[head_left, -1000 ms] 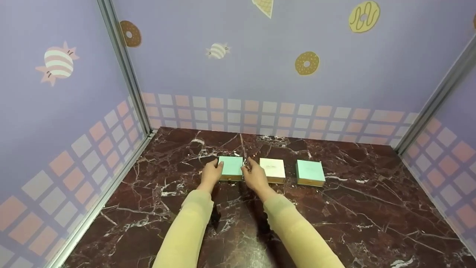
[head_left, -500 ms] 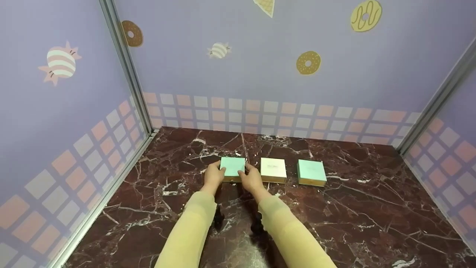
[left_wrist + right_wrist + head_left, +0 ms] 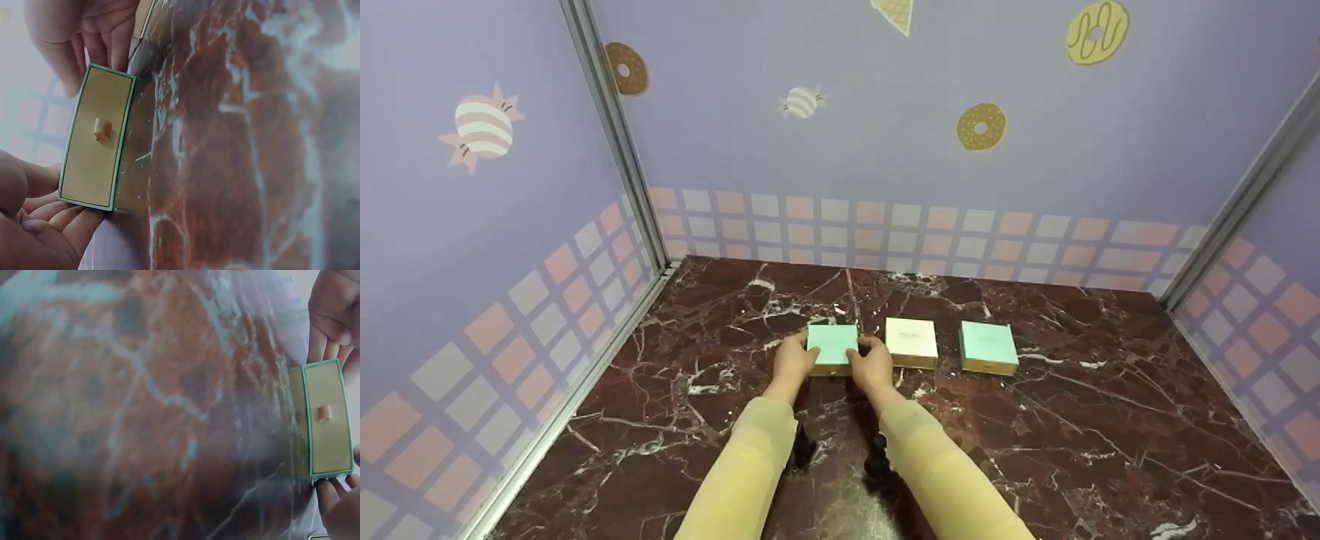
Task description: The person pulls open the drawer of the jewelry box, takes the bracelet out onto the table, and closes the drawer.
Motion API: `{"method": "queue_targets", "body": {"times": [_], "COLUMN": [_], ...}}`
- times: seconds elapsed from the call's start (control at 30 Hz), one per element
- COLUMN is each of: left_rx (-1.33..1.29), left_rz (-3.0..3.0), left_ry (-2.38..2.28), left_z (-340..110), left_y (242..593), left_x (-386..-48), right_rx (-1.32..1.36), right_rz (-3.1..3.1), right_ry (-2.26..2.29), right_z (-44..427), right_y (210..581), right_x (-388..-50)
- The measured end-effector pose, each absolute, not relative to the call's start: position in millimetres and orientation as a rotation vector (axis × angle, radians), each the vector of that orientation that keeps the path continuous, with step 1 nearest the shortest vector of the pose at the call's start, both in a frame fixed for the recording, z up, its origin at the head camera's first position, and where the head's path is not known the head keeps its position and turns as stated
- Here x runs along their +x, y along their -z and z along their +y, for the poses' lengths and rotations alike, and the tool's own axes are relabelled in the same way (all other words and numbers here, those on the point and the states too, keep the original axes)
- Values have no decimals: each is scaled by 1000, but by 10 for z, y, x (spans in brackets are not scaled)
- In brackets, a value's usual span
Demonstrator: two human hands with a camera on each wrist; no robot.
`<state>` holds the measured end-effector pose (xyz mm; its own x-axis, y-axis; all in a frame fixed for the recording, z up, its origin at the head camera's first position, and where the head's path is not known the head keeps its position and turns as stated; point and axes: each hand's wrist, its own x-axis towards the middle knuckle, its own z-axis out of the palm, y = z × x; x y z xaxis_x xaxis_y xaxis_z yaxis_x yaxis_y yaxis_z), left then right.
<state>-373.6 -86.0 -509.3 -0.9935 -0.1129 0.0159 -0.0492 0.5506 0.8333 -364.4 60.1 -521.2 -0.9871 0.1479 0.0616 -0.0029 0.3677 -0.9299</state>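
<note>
Only the head view is taking in the lilac wall (image 3: 877,150), which is rising behind everything with its printed sweets and doughnuts, and the full spread of the dark red, white-veined marble tabletop (image 3: 1110,435); the two wrist views are showing just a blurred stretch of that stone. A pair of pale yellow sleeves (image 3: 739,476) is reaching forward from the near edge in the head view. The left hand (image 3: 793,360) and the right hand (image 3: 873,364) are flanking a turquoise box (image 3: 832,343), pinching it between them: the fingers are curving along its two opposite sides, and the thumbs are pressing near the left and right edges of its top. The box is thus lying between the hands, at the tabletop's surface; whether its base is quite touching the stone I cannot tell. A second turquoise box (image 3: 988,343) is standing at the far right of the row, and a cream box (image 3: 911,339) is sitting just beside the right hand. The wrist views are revealing what the head view is barely hinting at: a tan front panel (image 3: 95,163) framed in green and, smallest of all, a little tan pull (image 3: 102,129) projecting from its middle.
</note>
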Motion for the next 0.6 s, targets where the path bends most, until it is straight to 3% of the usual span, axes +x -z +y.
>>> {"method": "queue_targets", "body": {"times": [0.6], "left_rx": [114], "left_rz": [-2681], "left_ry": [1450], "left_z": [-814], "left_y": [5116], "left_x": [-3548], "right_rx": [-145], "right_rz": [-2406], "right_ry": [-1708], "right_z": [634], "right_y": [5282], "right_x": [-3578]}}
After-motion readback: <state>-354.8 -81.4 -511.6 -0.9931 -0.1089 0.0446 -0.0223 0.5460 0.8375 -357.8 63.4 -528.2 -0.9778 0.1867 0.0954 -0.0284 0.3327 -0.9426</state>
